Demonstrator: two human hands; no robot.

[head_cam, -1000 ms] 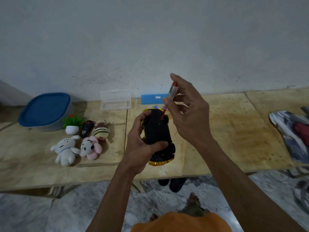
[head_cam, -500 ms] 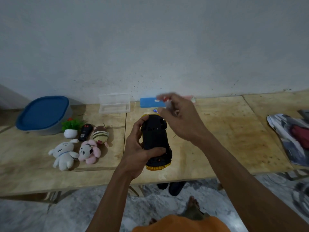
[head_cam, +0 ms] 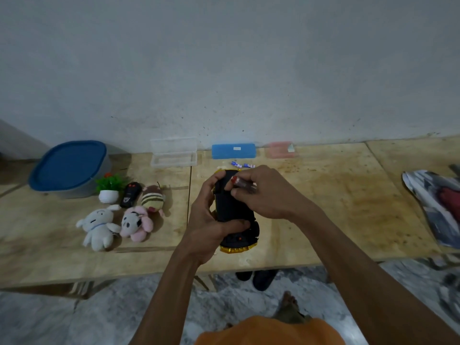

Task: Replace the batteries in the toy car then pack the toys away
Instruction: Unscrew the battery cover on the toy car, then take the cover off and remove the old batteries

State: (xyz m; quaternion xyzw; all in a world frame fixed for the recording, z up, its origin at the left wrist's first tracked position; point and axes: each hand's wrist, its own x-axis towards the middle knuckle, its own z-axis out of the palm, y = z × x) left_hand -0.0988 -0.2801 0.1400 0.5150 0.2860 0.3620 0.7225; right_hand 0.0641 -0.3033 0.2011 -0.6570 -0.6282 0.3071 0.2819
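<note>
A black toy car with a gold bumper lies underside up above the wooden table. My left hand grips it around the middle. My right hand holds a clear-handled screwdriver with a red cap, lying sideways across the car's underside. Two small blue-and-white batteries rest on the table just beyond the car. The screwdriver's tip is hidden by my fingers.
At the left stand a blue-lidded tub, a small potted plant, a black remote and three plush toys. Along the wall lie a clear case, a blue case and a pink case. Crumpled cloth lies far right.
My right hand dropped from holding the screwdriver upright above the car to laying it sideways on the underside. My left hand kept its hold on the car.
</note>
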